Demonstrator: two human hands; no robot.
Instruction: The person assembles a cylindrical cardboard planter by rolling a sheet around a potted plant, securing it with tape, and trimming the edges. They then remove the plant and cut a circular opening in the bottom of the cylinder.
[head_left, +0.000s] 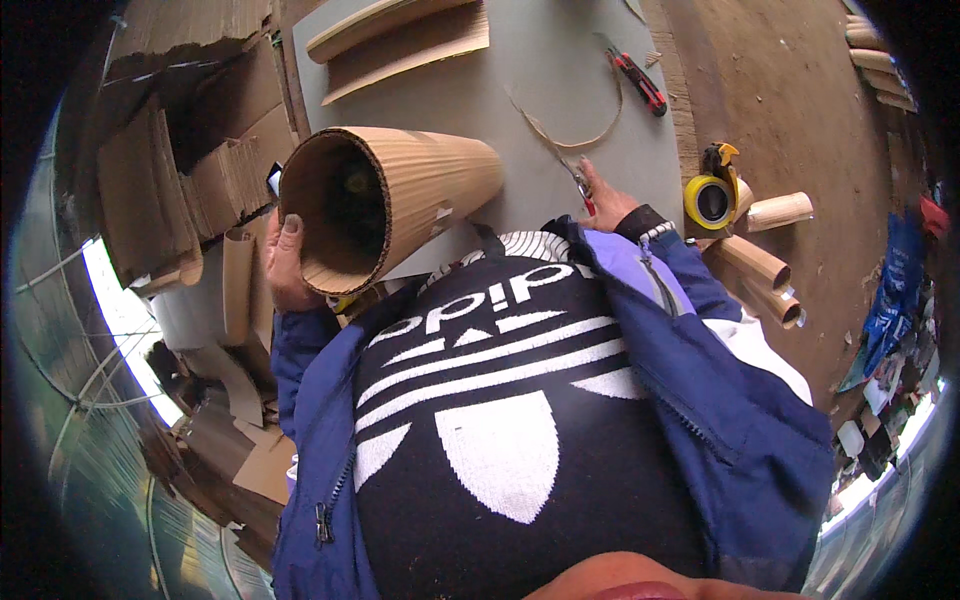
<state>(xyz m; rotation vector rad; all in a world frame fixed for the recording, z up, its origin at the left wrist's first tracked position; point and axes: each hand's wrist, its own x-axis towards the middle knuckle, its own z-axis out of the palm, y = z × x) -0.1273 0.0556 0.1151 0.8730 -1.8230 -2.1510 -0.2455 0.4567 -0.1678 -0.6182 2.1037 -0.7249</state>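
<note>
A large rolled cone of corrugated cardboard lies on its side on the grey board, its wide end toward my left and its inside dark. My left hand is closed on the rim of that wide end, fingers partly behind it. At the board's near right, my right hand grips red-handled scissors, their metal blades pointing away from me. The lower fingers are hidden by my jacket. Beyond the blades, a thin curved strip of cardboard loops across the board.
Curved cardboard pieces lie at the grey board's far left. A red-and-black utility knife rests at its far right. Beside the board are a yellow tape dispenser and cardboard tubes. Cardboard boxes are stacked at left.
</note>
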